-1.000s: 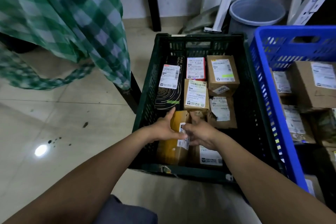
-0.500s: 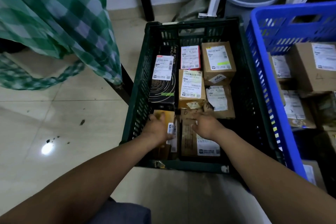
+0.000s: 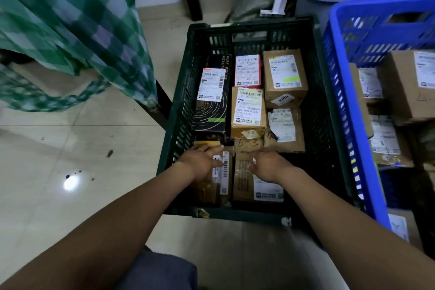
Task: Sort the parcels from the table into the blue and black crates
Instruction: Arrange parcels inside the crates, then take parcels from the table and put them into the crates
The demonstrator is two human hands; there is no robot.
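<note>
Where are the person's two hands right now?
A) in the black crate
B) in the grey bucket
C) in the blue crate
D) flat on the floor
A: the left hand rests on a yellow parcel and the right hand on a brown parcel, both inside the black crate.

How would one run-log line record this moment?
left hand: flat on yellow parcel | right hand: on brown parcel marked 6-3 | both parcels: near end of black crate | blue crate: holds parcels
</note>
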